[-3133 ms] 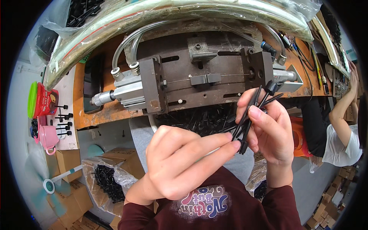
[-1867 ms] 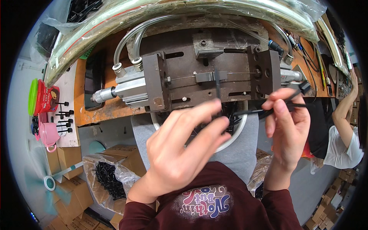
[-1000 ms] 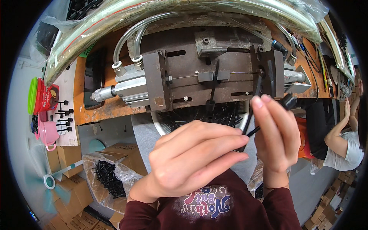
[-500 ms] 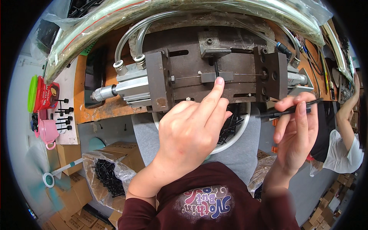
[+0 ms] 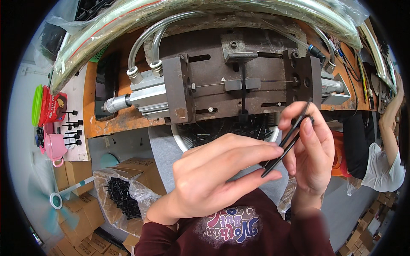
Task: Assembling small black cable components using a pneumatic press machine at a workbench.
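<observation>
Several slim black rods (image 5: 287,147) are slanting between two bare hands: the right hand (image 5: 315,170) is gripping them between thumb and fingers, while the left hand (image 5: 209,177) is pinching their lower ends. Another black rod (image 5: 244,96) is lying across the grey block (image 5: 232,85) of a metal fixture (image 5: 213,97), its head overhanging a white basket (image 5: 180,139).

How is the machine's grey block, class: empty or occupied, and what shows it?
Occupied: a black rod crosses the block, its thick head at the near end. Whether it is fully seated, I cannot tell.
</observation>
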Demonstrator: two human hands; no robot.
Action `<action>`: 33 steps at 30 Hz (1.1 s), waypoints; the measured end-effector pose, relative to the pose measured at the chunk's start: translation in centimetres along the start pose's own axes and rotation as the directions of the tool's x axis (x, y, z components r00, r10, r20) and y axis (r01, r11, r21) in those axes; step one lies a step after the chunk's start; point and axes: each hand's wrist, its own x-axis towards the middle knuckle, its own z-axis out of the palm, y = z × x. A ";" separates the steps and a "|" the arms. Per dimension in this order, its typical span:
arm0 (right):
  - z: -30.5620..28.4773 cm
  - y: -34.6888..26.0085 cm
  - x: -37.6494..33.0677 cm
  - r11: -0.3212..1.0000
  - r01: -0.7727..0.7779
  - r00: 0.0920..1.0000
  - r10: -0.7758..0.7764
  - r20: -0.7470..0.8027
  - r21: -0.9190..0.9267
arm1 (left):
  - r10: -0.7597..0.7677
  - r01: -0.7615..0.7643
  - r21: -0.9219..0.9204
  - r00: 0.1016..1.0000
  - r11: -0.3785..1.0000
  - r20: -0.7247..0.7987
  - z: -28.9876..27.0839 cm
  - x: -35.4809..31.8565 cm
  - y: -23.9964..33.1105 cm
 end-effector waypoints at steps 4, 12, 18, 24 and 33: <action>-1.3 -0.3 -0.2 0.980 0.170 0.975 -0.183 -0.123 -0.108 | 0.081 -0.034 0.350 0.989 0.936 -0.122 0.0 -0.3 0.0; -2.7 -1.3 -0.4 0.895 0.420 0.903 -0.429 -0.030 -0.150 | 0.116 -0.097 0.618 0.993 0.780 0.009 1.5 0.1 -2.6; -1.9 -1.6 -0.4 0.846 0.498 0.864 -0.502 0.034 -0.189 | 0.138 -0.129 0.708 0.989 0.694 0.045 1.3 1.1 -2.6; -2.3 -1.7 -0.9 0.720 0.488 0.841 -0.540 0.043 -0.494 | 0.060 -0.134 0.700 0.990 0.701 0.129 0.3 1.8 -1.4; 0.0 -1.1 1.0 0.125 0.528 0.792 -0.428 0.435 -0.840 | 0.283 -0.203 0.591 0.958 0.781 -0.045 -6.4 12.1 0.2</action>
